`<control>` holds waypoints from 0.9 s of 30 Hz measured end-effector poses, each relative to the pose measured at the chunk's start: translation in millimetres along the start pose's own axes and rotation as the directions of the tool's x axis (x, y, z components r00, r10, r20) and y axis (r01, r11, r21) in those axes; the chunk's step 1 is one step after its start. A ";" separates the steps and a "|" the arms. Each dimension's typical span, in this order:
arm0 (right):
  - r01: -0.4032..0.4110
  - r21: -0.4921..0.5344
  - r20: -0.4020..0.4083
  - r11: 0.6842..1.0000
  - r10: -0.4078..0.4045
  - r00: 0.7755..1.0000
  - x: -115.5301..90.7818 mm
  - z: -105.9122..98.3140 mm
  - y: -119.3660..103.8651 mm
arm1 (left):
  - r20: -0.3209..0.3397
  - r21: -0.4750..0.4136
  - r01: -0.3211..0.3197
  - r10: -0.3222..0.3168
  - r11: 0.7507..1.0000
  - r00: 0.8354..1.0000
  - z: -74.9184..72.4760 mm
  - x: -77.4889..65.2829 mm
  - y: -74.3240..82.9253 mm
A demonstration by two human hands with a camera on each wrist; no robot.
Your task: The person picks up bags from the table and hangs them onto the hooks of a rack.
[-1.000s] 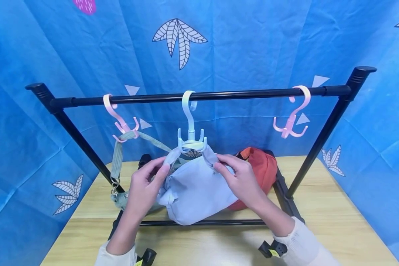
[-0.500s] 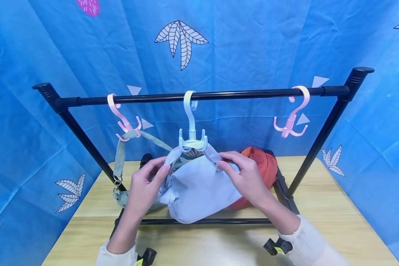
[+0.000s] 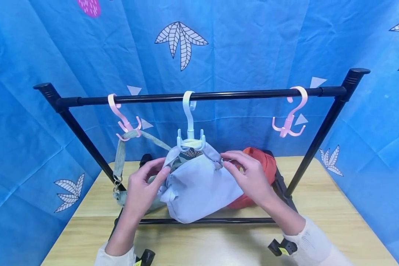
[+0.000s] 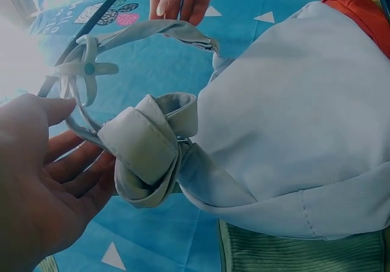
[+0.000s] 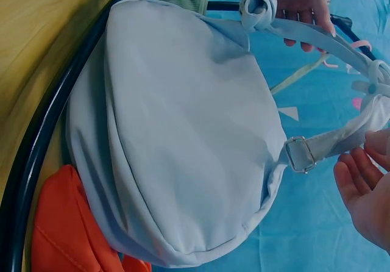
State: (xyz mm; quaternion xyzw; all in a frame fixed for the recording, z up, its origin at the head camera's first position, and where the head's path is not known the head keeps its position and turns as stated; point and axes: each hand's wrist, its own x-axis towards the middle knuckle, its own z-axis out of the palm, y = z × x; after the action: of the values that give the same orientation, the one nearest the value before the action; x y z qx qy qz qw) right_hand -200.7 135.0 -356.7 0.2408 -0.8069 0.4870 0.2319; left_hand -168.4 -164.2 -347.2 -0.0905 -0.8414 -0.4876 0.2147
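Note:
A pale blue bag (image 3: 203,190) hangs by its strap (image 5: 341,135) from the mint-coloured four-prong hook (image 3: 189,116) at the middle of the black rail. On the left side of the strap, my left hand (image 3: 144,186) pinches it between thumb and fingers, above a knotted bundle of strap (image 4: 143,144) seen in the left wrist view. My right hand (image 3: 249,177) pinches the strap's right side, close to a metal buckle (image 5: 300,155) in the right wrist view. The bag tilts, its lower end near the rack's bottom bar.
A green corduroy bag (image 3: 121,197) hangs by its strap from the left pink hook (image 3: 124,123). The right pink hook (image 3: 288,123) bears nothing. Behind the blue bag lies an orange-red bag (image 3: 264,164). The black rack (image 3: 239,95) stands on a wooden table (image 3: 332,210).
My right hand has slid a little right and down along the strap toward the buckle, drawing that side outward. The left hand stays nearly in place on its side.

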 end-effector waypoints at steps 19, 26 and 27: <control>-0.016 -0.018 0.009 1.000 0.017 1.000 -1.8 -10.5 6.5 | -0.164 0.148 -0.192 0.216 0.970 0.963 -2.6 -7.2 1.5; -0.066 -0.045 0.021 0.997 0.067 0.998 -4.7 -16.3 8.9 | -0.173 0.159 -0.267 0.293 0.951 0.940 -2.1 -10.3 3.7; -0.067 -0.047 0.019 0.997 0.068 0.997 -4.7 -17.0 10.1 | -0.171 0.157 -0.277 0.302 0.948 0.938 -1.6 -11.1 3.9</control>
State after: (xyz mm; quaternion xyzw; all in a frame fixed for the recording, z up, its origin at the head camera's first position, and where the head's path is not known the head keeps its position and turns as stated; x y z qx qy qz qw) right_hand -200.9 155.1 -359.2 0.2130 -0.8281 0.4732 0.2123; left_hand -156.7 -163.0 -348.4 -0.1515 -0.8243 -0.4009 0.3700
